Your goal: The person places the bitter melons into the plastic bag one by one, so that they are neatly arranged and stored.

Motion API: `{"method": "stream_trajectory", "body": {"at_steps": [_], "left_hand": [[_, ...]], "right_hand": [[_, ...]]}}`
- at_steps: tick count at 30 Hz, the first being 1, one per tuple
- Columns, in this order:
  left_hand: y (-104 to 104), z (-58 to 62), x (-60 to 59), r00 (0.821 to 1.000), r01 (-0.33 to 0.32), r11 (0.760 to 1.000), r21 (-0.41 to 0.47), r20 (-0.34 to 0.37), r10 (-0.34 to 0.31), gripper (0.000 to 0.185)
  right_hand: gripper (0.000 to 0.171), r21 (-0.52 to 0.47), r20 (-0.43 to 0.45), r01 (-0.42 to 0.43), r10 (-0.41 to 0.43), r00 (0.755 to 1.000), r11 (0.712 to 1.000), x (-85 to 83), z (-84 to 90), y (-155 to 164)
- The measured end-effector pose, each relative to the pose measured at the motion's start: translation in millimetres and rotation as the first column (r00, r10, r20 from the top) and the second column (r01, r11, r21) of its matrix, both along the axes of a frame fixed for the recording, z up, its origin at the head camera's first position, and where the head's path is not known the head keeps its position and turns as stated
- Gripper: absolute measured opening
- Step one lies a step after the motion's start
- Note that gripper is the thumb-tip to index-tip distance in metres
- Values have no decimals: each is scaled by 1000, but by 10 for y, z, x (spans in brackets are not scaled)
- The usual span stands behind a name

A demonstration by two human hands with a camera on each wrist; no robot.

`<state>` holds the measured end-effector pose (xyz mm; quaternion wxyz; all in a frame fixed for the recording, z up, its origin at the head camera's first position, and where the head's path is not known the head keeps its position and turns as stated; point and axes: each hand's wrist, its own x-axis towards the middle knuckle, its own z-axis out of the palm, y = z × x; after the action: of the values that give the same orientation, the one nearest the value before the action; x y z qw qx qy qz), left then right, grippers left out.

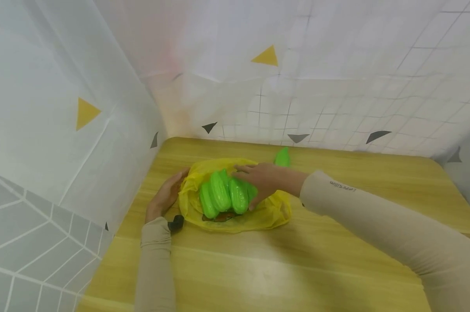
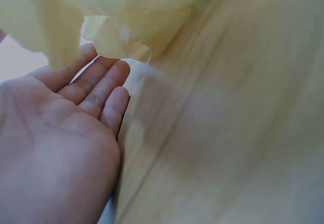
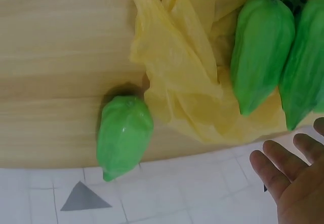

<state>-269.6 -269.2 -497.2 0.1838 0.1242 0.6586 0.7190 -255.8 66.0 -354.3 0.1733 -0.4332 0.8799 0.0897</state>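
Note:
A yellow plastic bag (image 1: 254,222) lies spread on the table with several bright green, ribbed, gourd-like vegetables (image 1: 219,193) on it. Beside the bag's left edge is my left hand (image 1: 166,196); in the left wrist view its palm faces up and its fingertips reach the crumpled plastic (image 2: 126,31). My right hand (image 1: 263,178) reaches over the right side of the group with fingers extended, overlapping the rightmost vegetable. In the right wrist view the fingers (image 3: 283,165) are spread near the pointed ends. One more green vegetable (image 3: 124,135) lies off the bag, behind my right wrist.
The wooden table (image 1: 258,268) stands against a white patterned sheet (image 1: 336,108) at the back and another sheet (image 1: 43,173) on the left. A small black object (image 1: 176,223) shows at my left wrist.

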Motion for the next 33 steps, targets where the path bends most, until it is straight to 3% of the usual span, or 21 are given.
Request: {"method": "stream_trajectory", "body": {"at_steps": [7, 17, 33], "left_hand": [[7, -5, 13, 1000, -14, 1000, -11, 7, 14, 64], [32, -5, -1, 1000, -7, 1000, -11, -3, 7, 64], [36, 15, 1, 1000, -2, 1000, -21, 9, 2, 64]], "right_hand": [[114, -76, 15, 65, -64, 998, 995, -87, 175, 179], [117, 35, -30, 242, -241, 970, 970, -344, 336, 647], [115, 40, 28, 459, -460, 887, 888, -532, 51, 1207]]}}
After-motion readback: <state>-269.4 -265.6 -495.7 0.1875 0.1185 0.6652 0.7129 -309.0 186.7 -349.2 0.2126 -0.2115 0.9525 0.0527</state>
